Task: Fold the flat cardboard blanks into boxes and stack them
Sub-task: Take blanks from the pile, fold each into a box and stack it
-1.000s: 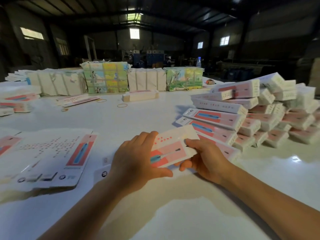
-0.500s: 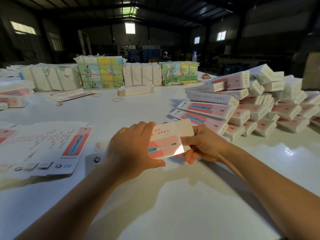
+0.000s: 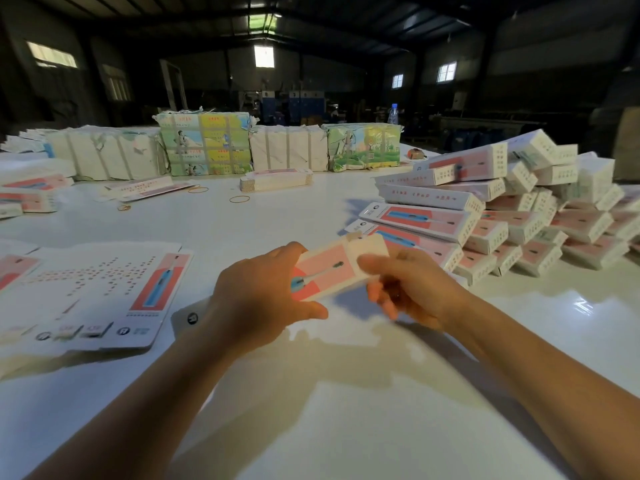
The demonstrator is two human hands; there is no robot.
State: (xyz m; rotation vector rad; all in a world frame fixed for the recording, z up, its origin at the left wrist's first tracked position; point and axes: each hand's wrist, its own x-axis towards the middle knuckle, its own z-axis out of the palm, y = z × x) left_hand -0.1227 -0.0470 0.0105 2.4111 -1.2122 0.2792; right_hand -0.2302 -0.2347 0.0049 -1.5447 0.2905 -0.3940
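A pink and white cardboard box point(image 3: 334, 268) with a toothbrush picture is held just above the white table point(image 3: 311, 410). My left hand point(image 3: 256, 292) grips its near-left end, thumb underneath. My right hand point(image 3: 408, 285) holds its far-right end, thumb on top; its fingers are blurred. A small flap point(image 3: 354, 236) sticks up at the box's far end. A stack of flat blanks point(image 3: 93, 289) lies to the left. A pile of folded boxes point(image 3: 485, 209) rises at the right.
Wrapped bundles of blanks point(image 3: 207, 147) line the table's far side. A small stack of blanks point(image 3: 275, 180) and loose rubber bands point(image 3: 239, 199) lie mid-table. More blanks point(image 3: 31, 195) sit at the far left. A plastic bottle point(image 3: 392, 114) stands behind the bundles.
The box has been turned in my hands, its pink face now toward the left hand. My right hand shifted its hold along the far end and is moving.
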